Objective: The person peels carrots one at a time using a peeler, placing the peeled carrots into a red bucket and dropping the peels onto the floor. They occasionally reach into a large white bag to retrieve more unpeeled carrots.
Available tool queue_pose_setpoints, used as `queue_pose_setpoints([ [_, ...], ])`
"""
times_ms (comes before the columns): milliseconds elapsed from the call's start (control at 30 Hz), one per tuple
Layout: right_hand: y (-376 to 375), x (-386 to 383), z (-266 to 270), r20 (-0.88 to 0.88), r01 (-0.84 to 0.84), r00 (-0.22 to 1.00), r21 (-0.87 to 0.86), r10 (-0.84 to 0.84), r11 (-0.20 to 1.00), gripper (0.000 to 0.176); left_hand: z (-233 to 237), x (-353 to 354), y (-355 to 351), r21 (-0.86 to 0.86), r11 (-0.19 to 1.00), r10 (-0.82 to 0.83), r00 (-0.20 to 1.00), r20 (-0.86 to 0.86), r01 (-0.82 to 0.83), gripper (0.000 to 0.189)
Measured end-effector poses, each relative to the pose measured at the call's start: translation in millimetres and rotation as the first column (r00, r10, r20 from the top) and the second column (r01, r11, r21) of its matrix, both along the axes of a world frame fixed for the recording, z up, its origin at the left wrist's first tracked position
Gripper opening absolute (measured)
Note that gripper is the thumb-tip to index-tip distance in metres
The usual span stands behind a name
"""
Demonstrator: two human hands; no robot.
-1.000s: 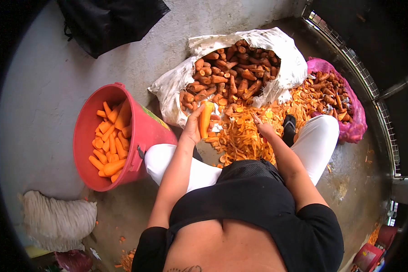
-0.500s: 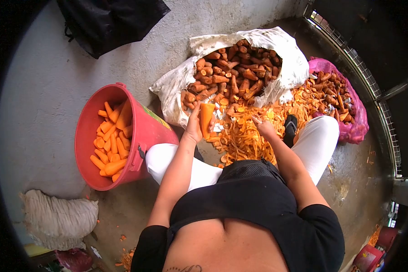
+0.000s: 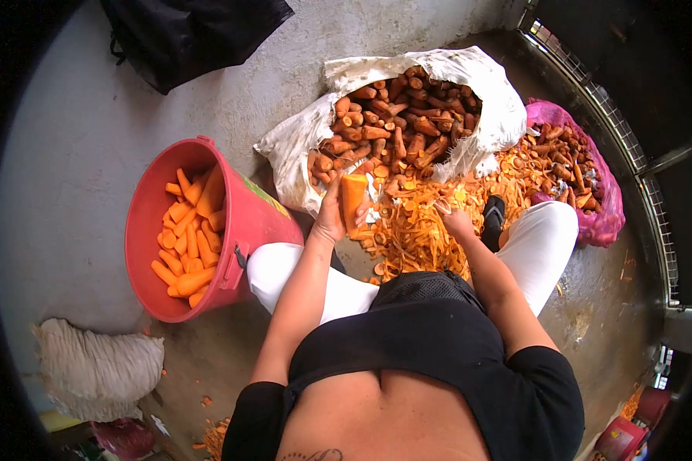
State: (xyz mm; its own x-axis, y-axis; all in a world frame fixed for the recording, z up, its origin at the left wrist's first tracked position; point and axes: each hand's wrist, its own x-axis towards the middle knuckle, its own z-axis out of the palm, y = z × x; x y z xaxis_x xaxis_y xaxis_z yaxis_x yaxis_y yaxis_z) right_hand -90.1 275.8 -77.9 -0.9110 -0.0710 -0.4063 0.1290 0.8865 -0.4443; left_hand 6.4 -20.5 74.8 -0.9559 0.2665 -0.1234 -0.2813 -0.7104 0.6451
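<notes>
My left hand (image 3: 332,215) is wrapped round a thick peeled carrot (image 3: 353,201), held upright with its broad cut end at the top. To the right, my right hand (image 3: 458,223) is closed, with a small pale tip of something (image 3: 443,206) poking out that is too small to make out. Beneath both hands spreads a heap of orange carrot peelings (image 3: 419,238) and cut ends. Just beyond, a torn white sack (image 3: 500,92) lies open, full of unpeeled carrots (image 3: 415,127).
At my left a red bucket (image 3: 265,215) leans toward me, holding several peeled carrots (image 3: 196,280). A pink mesh bag (image 3: 609,196) of carrot scraps lies on the right, by a metal grille (image 3: 592,92). Behind left is a folded pale sack (image 3: 96,361); a black bag (image 3: 196,34) is far left.
My right hand has drawn back a little, toward me and to the right. The carrot stays in my left hand, tilted slightly differently.
</notes>
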Motion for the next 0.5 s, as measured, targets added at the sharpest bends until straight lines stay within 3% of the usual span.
queue_pose_setpoints([
  [133,-1.6,2.3,5.5,0.009,-0.036,0.999,0.009,0.036,0.999,0.039,-5.6,-2.6,0.5,-0.089,0.992,0.094,0.995,0.028,-0.091,0.059],
  [233,-3.5,3.7,11.2,0.013,-0.057,0.998,0.021,0.057,0.998,0.04,-13.1,-3.9,0.6,-0.098,0.979,0.193,0.971,0.142,-0.181,0.052],
  [500,-2.4,0.3,1.9,0.03,-0.076,0.997,0.026,0.075,0.997,0.052,-22.7,-6.5,-3.5,-0.067,0.962,0.268,0.96,0.084,-0.263,0.043],
])
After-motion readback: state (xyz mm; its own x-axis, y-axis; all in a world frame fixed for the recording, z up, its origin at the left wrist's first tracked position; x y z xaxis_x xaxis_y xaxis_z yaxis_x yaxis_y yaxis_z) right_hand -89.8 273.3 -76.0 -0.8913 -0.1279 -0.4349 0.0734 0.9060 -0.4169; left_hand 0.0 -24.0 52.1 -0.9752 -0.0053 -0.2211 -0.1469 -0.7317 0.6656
